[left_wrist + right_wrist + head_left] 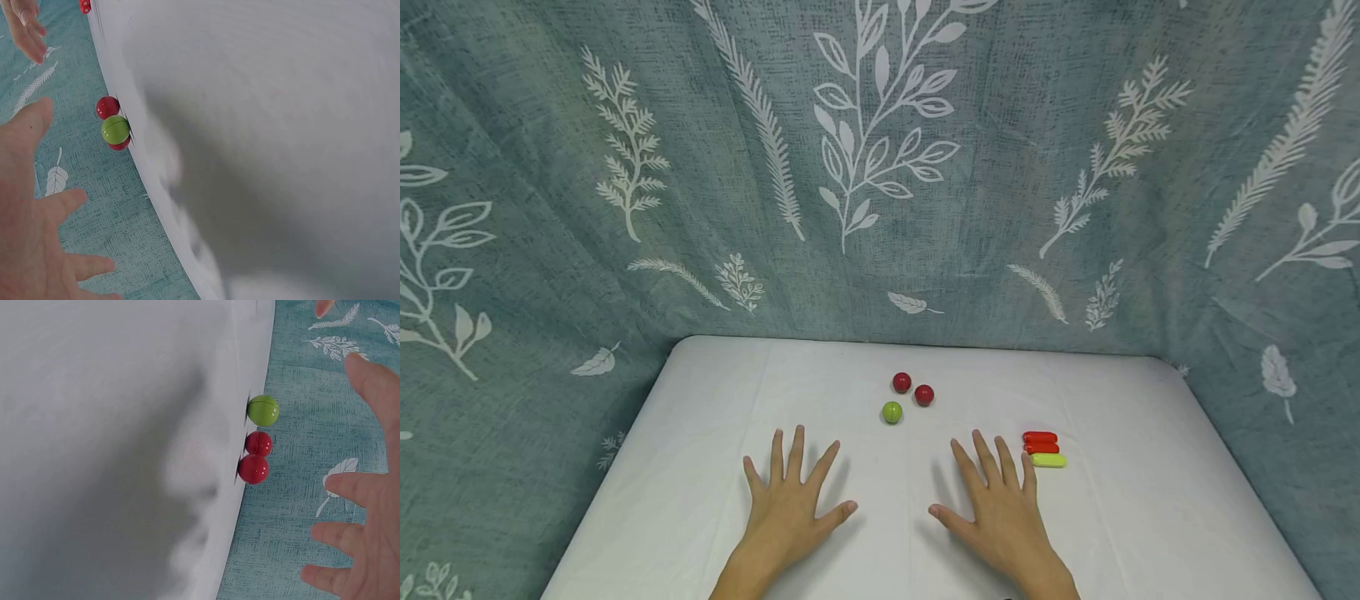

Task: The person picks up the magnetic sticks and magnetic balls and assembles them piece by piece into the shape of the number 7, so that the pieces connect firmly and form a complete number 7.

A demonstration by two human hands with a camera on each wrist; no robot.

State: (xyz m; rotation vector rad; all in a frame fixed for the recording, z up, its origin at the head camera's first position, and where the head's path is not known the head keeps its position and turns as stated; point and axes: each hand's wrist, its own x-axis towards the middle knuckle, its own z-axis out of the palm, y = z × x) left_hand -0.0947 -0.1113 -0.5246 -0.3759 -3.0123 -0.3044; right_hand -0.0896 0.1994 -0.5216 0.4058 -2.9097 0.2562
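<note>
Both hands are held palm down above the white table, fingers straight and spread, with nothing in them. My left hand [792, 506] is left of the middle and my right hand [1002, 517] right of it, thumbs facing each other. Beyond them, between the two, lie a green ball [892, 412] and two shiny red balls [902, 382], close together. Just past the right hand's little finger lie two red sticks [1040, 437] and a yellow-green stick [1048, 460], side by side. That little fingertip overlaps the end of the yellow-green one in the head view.
A white cloth covers the table [700, 417], whose far edge has rounded corners. Behind it and along both sides hangs a blue-green curtain [985, 208] with white leaf prints. Shadows of the hands fall on the cloth.
</note>
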